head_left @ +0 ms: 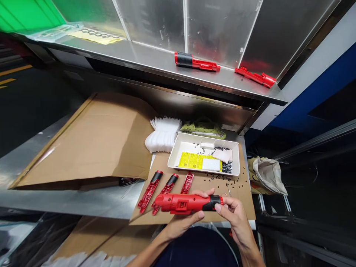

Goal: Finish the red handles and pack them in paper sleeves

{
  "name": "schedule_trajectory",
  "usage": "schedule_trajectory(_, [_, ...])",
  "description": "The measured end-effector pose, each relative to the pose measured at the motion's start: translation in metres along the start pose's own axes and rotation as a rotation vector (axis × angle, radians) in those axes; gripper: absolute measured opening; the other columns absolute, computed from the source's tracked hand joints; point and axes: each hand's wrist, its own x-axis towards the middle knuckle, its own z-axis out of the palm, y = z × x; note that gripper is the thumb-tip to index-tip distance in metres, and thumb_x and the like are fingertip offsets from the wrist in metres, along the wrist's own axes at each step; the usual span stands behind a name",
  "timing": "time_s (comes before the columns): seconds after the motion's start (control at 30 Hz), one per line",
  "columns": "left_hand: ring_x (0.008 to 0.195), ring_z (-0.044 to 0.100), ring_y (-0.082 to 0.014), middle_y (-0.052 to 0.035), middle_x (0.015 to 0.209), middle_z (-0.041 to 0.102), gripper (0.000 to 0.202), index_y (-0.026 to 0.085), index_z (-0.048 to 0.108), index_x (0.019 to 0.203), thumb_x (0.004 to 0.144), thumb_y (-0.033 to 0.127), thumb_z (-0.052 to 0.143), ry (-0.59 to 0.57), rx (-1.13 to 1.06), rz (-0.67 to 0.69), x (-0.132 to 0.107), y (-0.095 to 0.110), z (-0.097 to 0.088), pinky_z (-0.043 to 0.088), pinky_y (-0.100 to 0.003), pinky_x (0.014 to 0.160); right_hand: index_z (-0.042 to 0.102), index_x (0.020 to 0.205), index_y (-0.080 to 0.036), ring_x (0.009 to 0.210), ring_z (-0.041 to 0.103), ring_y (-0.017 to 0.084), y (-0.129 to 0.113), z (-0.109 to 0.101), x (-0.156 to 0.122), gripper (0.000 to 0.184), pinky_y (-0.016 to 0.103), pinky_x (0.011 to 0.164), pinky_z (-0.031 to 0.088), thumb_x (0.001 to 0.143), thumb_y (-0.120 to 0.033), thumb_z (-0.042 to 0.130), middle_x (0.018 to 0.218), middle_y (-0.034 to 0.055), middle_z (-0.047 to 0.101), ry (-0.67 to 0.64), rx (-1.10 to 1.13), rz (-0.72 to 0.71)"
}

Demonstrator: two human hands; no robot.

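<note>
The left hand and right hand have grip clamped on one red plastic tool housing, its black rubbery end partly covered

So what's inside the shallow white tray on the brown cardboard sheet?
The shallow white tray holds small black pieces, a yellow printed sheet and white pads. Whatever lies beneath the sheet and pads is covered and cannot be seen.
</note>
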Motion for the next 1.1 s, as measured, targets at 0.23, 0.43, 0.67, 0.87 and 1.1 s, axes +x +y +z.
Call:
schedule_trajectory(0.23, [0.147,0.03,-0.0332,-0.0098,0.149,0.05,0.055,0.03,0.056,0.128,0.08,0.057,0.068,-0.066,0.041,-0.071,-0.001,0.004,-0.004,0.018,-0.061,0.119,0.078,0.076,-0.019,0.068,0.048,0.015,0.001,0.002,0.0,0.03,0.025,0.064,0.04,0.069,-0.048,0.081,0.066,0.0004,0.059,0.013,0.072,0.017])
schedule_trajectory(0.43, [0.146,0.033,-0.0316,-0.0098,0.146,0.054,0.043,0.026,0.06,0.122,0.085,0.048,0.065,-0.12,0.099,-0.023,0.003,0.007,-0.003,0.016,-0.058,0.121,0.077,0.074,-0.019,0.068,0.054,0.017,0.002,-0.004,0.003,0.035,0.025,0.065,0.043,0.064,-0.052,0.082,0.068,0.0023,0.065,-0.015,0.081,0.032])
schedule_trajectory(0.67, [0.142,0.04,-0.029,-0.0042,0.138,0.061,0.026,0.029,0.063,0.111,0.085,0.034,0.067,-0.064,0.045,0.015,0.003,0.006,0.003,0.026,-0.055,0.119,0.071,0.073,-0.018,0.059,0.044,0.013,0.007,-0.013,0.007,0.04,0.025,0.058,0.036,0.068,-0.057,0.075,0.066,0.0005,0.058,-0.02,-0.058,0.005])
schedule_trajectory(0.87, [0.138,0.046,-0.0322,-0.0038,0.139,0.061,0.021,0.029,0.07,0.104,0.084,0.032,0.069,0.068,0.151,0.067,0.002,0.0,0.013,0.03,-0.053,0.119,0.051,0.056,-0.02,0.057,0.026,0.01,0.01,-0.01,0.015,0.026,0.024,0.054,0.025,0.067,-0.035,0.068,0.056,-0.0069,0.031,0.118,-0.206,-0.067])
schedule_trajectory(1.1, [0.138,0.046,-0.0323,-0.0035,0.138,0.062,0.027,0.029,0.071,0.109,0.083,0.036,0.069,0.052,0.168,0.033,0.008,0.003,0.008,0.029,-0.049,0.12,0.062,0.068,-0.019,0.064,0.035,0.013,0.002,-0.025,0.013,0.021,0.025,0.06,0.032,0.07,-0.038,0.07,0.066,-0.0035,0.041,0.036,-0.208,-0.039])
